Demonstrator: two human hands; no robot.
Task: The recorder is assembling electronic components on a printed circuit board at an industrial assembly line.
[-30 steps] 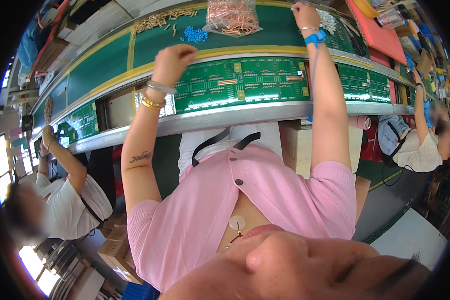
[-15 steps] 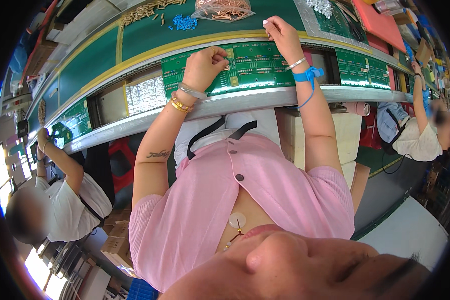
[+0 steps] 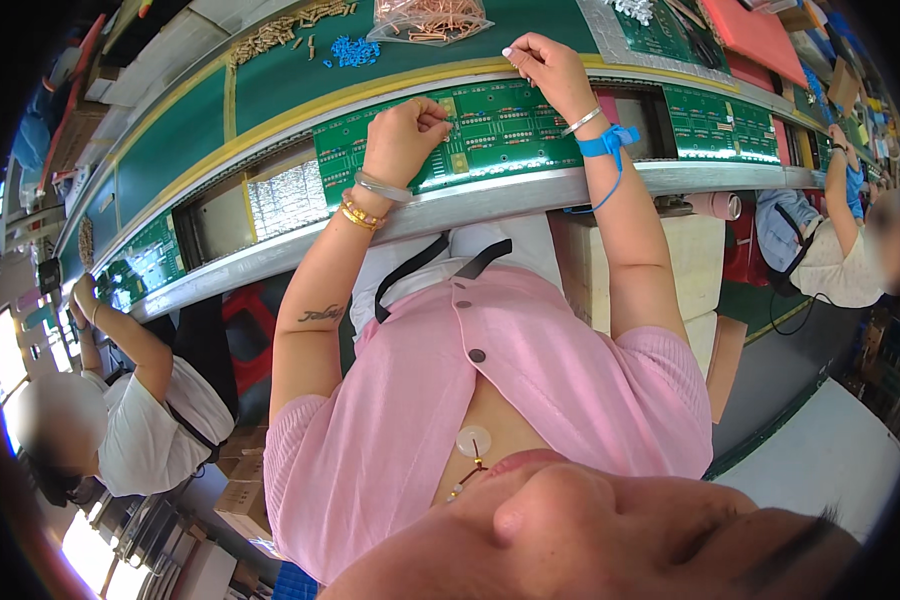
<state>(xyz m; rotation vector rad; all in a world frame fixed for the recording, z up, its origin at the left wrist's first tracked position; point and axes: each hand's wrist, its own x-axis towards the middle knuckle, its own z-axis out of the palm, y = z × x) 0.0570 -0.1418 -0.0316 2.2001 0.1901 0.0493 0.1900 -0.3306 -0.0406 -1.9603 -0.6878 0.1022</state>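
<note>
A long green circuit board (image 3: 515,148), set with rows of small parts, lies in a metal-railed track in front of me. Over its left half, my left hand (image 3: 402,138) is closed, thumb and fingers curled together just above the surface. Whatever may sit between those fingertips is too small to make out. My right hand (image 3: 558,78) hovers by the board's far edge, thumb and forefinger pinched together. Its fingertips show nothing I can name. A blue strap (image 3: 606,142) with a thin cord circles my right wrist.
Beyond the track are a pile of tan parts (image 3: 270,38), small blue parts (image 3: 353,52), a clear bag of copper-coloured pieces (image 3: 432,22) and white pieces (image 3: 632,10). Further circuit boards lie left (image 3: 148,262) and right (image 3: 715,126). A person works on either side. The metal rail (image 3: 490,188) runs before me.
My right hand has shifted slightly left along the board's far edge, still pinched. My left hand stays over the same part of the board. The whole view has shifted a little.
</note>
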